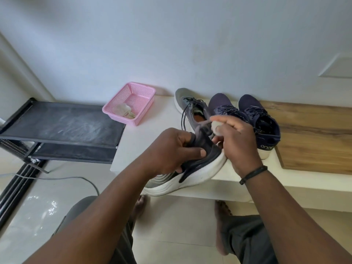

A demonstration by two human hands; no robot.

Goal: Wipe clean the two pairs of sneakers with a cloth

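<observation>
Above the white bench (133, 141), a grey sneaker (190, 168) is gripped by the left hand (171, 149), beside three sneakers (253, 119) resting there; a small crumpled cloth (216, 127) is pinched in the right hand (238, 141).

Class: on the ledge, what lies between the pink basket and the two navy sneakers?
In the head view, one grey sneaker lies between the pink basket and the navy sneakers.
</observation>
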